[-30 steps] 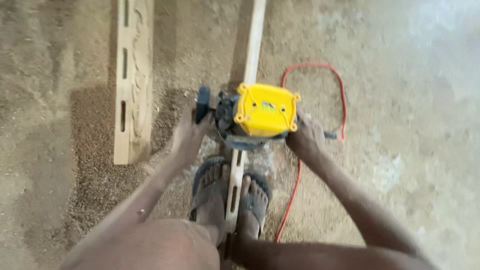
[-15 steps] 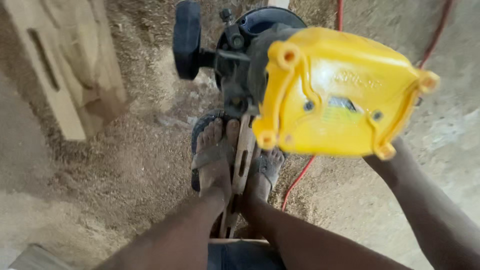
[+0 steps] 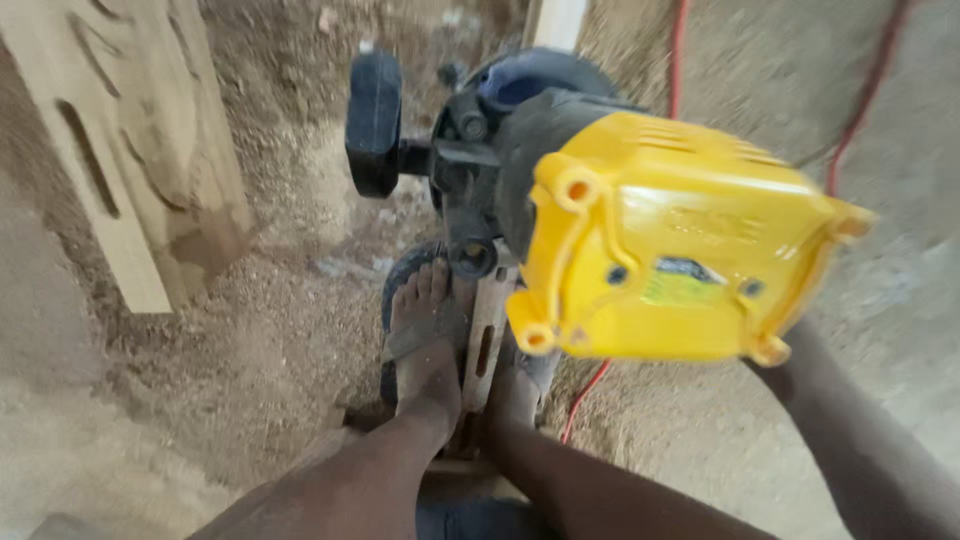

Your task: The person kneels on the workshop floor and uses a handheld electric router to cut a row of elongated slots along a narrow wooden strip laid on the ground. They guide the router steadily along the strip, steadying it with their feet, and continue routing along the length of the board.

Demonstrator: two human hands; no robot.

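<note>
Yellow router raised close above a slotted wood strip

Yellow plastic forms the cap of one electric wood router (image 3: 660,240), which is seen large and close in the head view, over a dark motor body and a blue base. One black side knob (image 3: 373,122) is seen sticking out to the left, free of any hand. The right forearm (image 3: 860,430) is seen running up under the yellow cap; the right hand is hidden behind the tool, so its grip cannot be told. The left hand is not seen. Two feet in sandals (image 3: 425,335) are planted on either side of one narrow slotted wood strip (image 3: 487,340) lying on the sawdust-covered floor (image 3: 250,380). One carved, slotted plank (image 3: 140,150) is laid at the upper left. One red cable (image 3: 680,50) is trailed across the floor behind the router.
</note>
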